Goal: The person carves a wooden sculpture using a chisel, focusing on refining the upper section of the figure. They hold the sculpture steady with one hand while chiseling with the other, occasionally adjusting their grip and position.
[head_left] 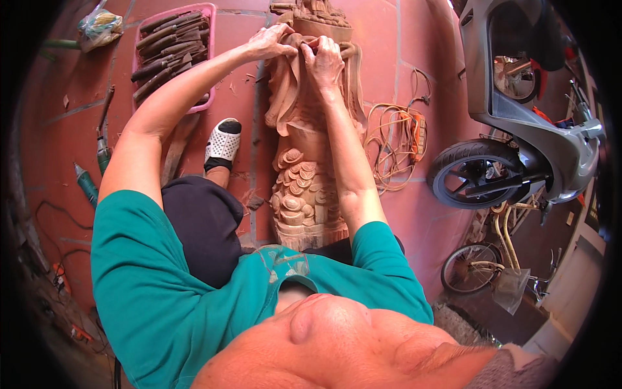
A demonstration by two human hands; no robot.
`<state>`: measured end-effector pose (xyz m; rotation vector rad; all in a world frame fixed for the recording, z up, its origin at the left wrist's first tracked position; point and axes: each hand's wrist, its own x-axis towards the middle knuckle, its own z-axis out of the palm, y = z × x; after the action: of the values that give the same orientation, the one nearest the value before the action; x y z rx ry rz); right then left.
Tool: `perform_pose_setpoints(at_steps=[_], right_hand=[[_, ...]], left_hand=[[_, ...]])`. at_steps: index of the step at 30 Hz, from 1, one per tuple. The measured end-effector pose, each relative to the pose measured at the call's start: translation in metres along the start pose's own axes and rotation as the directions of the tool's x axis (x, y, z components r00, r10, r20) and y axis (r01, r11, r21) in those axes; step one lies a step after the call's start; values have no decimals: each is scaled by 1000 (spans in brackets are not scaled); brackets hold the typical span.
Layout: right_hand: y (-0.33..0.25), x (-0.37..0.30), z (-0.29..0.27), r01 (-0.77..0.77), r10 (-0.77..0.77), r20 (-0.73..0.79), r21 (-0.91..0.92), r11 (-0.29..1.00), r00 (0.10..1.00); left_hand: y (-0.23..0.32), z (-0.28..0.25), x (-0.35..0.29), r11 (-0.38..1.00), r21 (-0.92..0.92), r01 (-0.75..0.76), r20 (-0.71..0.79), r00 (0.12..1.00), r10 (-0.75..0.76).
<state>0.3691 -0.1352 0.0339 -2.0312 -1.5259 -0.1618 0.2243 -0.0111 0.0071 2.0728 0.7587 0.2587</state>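
A carved wooden statue [304, 175] lies lengthwise on the floor in front of me, with draped folds along its middle and rounded, layered scrolls at the near end. My left hand [271, 43] is at the upper part of the carving, its fingers and thumb bent in toward the wood. Close beside it, my right hand [325, 63] is closed, fingertips pressed together against the folds. Between the two hands shows a small brownish patch; whether it is a held piece or part of the wood I cannot make out.
A pink tray [212, 65] full of chisels stands at the far left. Green power tools [86, 184] lie left of my knee. Right of the statue are a coiled cord and orange power strip [418, 137], then a grey motorbike [518, 123] and a bicycle [473, 267].
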Motion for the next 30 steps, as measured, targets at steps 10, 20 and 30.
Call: perform_pose_setpoints(at_steps=[10,20,30], right_hand=[[16,-3,-18,-103,96,87,87,991,992],[62,-18,-52,-308,301,99,78,948,949],[9,1,-9,-82,88,-32,160,984,996]], left_hand=[[1,2,-2,994,93,-54,-30,998,57],[1,4,-2,995,100,-6,-53,999,11],[-1,2,-1,1000,-18,-5,-24,1000,4]])
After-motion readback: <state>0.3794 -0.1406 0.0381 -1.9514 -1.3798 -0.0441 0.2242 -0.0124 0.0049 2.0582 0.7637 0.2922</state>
